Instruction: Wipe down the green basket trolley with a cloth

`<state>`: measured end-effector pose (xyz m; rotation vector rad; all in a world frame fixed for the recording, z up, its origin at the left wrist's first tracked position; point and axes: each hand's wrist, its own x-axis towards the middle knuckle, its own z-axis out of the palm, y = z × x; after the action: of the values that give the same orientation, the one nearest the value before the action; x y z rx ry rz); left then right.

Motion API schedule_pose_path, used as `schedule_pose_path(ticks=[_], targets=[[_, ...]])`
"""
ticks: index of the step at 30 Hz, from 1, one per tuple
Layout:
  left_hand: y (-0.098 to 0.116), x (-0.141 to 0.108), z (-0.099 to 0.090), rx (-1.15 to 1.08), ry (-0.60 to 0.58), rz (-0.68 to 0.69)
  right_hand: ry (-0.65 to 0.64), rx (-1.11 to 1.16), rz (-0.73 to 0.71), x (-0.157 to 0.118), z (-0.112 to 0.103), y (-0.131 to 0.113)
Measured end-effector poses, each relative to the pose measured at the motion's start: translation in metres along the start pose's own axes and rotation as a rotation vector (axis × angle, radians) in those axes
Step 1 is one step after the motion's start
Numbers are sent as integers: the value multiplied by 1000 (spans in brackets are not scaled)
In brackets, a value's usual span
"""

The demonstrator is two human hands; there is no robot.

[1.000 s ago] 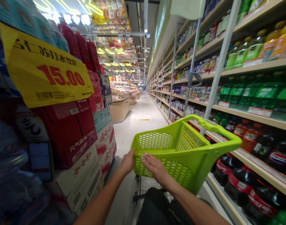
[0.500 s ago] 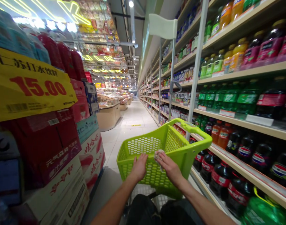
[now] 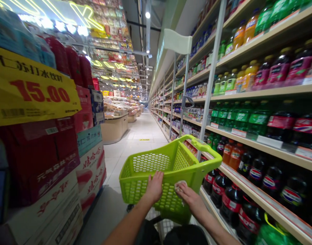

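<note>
A lime-green plastic shopping cart (image 3: 168,200) stands in front of me, with its perforated side facing me and its handle end to the right. My left hand (image 3: 155,186) is closed over the cart's near rim, fingers hooked over the top edge. In my right hand (image 3: 190,197) is a crumpled whitish cloth (image 3: 181,186), pressed to the outer side of the cart below the rim, toward the handle. The far ends of my left fingers are partly hidden by the rim.
Drink shelves (image 3: 250,136) run along the right, close to the cart's handle. Stacked drink cartons (image 3: 92,170) with a yellow price sign (image 3: 35,92) stand at the left. A tiled aisle (image 3: 143,132) stretches ahead past beige display counters (image 3: 115,127).
My right hand and the cloth have moved down from near the rim onto the cart's side. My left hand sits slightly closer to the handle end. The cart appears further left in view.
</note>
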<state>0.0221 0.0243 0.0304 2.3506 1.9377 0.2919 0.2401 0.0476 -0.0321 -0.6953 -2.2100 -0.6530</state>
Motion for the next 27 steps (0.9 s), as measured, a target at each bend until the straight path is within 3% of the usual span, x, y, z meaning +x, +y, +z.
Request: schedule_pose_path(ticks=[7,12,17,19,24,27], targets=[[24,11,4,-63,54,98,137,-73,178,10,-39,29],[33,13,12,-86,73,77,3,-65,67,-12,-42,31],[32,12,15,-72,94,60,95,-94,264,8,-63,57],[32,12,16,-72,97,52,108,-112,312,5,-64,64],[30,12,21,-78,91,72,9,-55,222,-30,-52,54],[30,12,22,-56,94,63,37,-63,277,-17,-68,66]])
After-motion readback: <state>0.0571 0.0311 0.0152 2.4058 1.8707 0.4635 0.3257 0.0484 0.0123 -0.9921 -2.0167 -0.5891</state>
